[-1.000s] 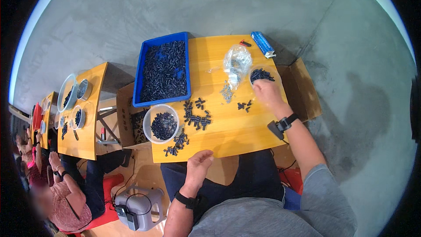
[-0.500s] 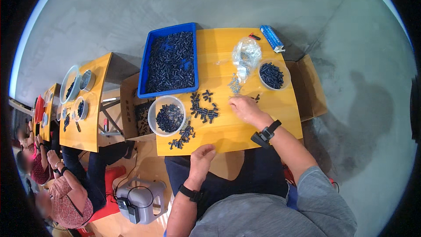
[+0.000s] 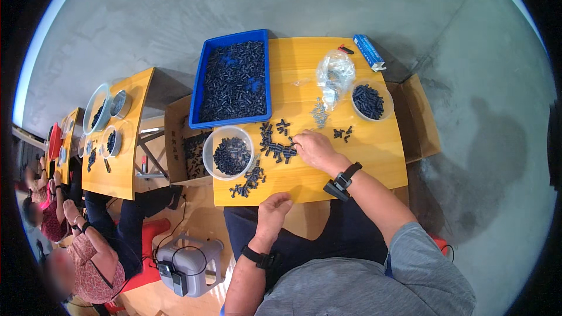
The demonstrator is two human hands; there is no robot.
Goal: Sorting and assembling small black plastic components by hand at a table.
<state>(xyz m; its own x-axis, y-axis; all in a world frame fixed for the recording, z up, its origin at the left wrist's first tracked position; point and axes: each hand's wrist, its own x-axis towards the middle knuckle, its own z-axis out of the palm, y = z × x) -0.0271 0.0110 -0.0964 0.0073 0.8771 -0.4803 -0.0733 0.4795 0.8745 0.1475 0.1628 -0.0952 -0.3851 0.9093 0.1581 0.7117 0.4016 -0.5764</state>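
My right hand (image 3: 319, 150) reaches over the yellow table (image 3: 304, 181), fingertips pinched at the right end of a cluster of small black pieces (image 3: 273, 146). Whatever sits between those fingertips is too small to make out. At the table's near edge, my left hand (image 3: 274, 213) hovers with thumb and fingers pressed together; its contents, if any, are hidden. Left of the cluster stands a clear round tub (image 3: 209, 155) of small dark parts, with a loose pile of dark parts (image 3: 250, 182) beside it. A few black pieces (image 3: 343, 134) lie right of my right hand.
A blue tray (image 3: 268, 82) of black pieces fills the table's far left. Toward the far right are a plastic bag (image 3: 335, 76), silvery screws (image 3: 319, 113), a tub of black cylinders (image 3: 369, 102) and a blue box (image 3: 368, 52). Cardboard boxes flank the table; people sit at tables leftward.
My right hand has moved left, from beside the screws to the black cluster. My left hand stays near the table edge. The whole view has shifted slightly.
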